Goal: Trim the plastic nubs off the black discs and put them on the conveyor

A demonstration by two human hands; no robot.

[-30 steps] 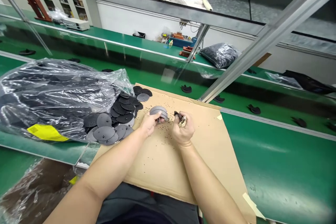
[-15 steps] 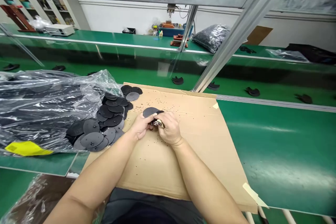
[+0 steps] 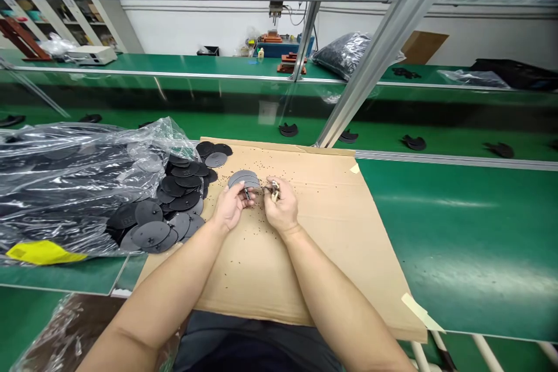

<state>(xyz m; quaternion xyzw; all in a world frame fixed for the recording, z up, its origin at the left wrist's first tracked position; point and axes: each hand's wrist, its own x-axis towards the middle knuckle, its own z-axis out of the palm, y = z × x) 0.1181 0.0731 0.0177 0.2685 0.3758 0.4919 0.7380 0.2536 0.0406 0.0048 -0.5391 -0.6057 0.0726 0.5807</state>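
Note:
My left hand (image 3: 231, 207) is closed on black plastic discs (image 3: 242, 175), gripped by their near edge above the cardboard sheet (image 3: 322, 256). At least two discs overlap like a fan. My right hand (image 3: 283, 207) is closed around a small metal tool (image 3: 274, 190) that looks like nippers, its pale handles partly hidden in the palm. The tool's dark tip points toward the discs' right edge; whether it touches them I cannot tell. Tiny black bits lie scattered on the cardboard around both hands.
Loose black discs (image 3: 186, 170) spill from a clear plastic bag (image 3: 87, 180) on the left, beside a yellow label (image 3: 46, 252). A metal post (image 3: 383, 58) rises beyond the cardboard. Black curved parts (image 3: 413, 142) sit spaced along the green belt (image 3: 244, 113) behind.
My hands have drawn slightly apart, and the tool has come away from the front of the discs to their right side. The discs now show more fully. The whole view has shifted a little.

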